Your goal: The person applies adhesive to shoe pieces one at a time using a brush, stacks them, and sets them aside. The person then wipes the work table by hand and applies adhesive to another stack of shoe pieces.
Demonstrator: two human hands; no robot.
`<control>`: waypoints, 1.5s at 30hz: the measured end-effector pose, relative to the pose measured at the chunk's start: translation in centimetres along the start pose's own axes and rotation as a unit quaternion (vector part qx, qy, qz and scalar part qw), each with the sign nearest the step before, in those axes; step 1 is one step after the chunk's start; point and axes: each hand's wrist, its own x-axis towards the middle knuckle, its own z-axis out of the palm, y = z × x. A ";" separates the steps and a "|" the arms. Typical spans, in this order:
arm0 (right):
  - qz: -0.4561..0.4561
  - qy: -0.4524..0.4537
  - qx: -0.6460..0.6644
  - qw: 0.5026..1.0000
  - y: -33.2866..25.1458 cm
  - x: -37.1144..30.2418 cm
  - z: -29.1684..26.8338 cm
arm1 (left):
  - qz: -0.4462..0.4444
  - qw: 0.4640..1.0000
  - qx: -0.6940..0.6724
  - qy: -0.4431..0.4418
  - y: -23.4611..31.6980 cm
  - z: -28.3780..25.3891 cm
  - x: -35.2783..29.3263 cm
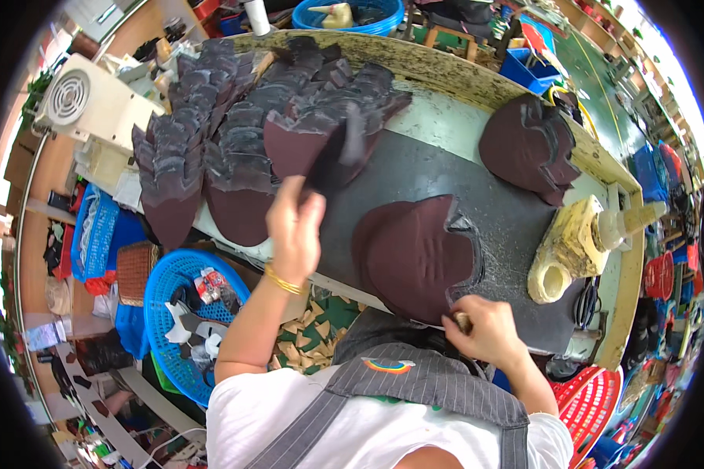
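My left hand (296,227) is raised at the near edge of the workbench, pinching a dark flat piece (338,160) that is smeared by motion. Behind it lie overlapping rows of maroon shoe-upper pieces (238,213) with dark grey edges. In front of me, a stack of the same maroon pieces (403,250) rests on a black mat (414,168). My right hand (485,332) is closed beside that stack's near corner, around something small with a tan, rounded end (463,321); the rest of it is hidden by the fingers.
Another maroon stack (524,144) lies at the far right. A glue-crusted cream container (567,246) stands on the bench's right side, inside the raised wooden rim (461,70). A blue basket (158,313) of scraps sits lower left, a red basket (594,402) lower right, a cream machine (94,102) far left.
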 end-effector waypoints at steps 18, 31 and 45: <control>0.333 0.442 0.303 0.776 12.8 -3.6 -7.5 | 0.276 0.735 0.253 -0.565 0.6 9.3 -3.1; 0.248 0.206 0.287 0.902 9.0 8.7 -2.8 | 0.290 0.769 0.233 -0.520 0.3 9.8 -3.8; 0.236 0.121 0.348 0.899 10.8 5.6 -1.3 | 0.281 0.773 0.217 -0.525 -0.5 10.0 -2.7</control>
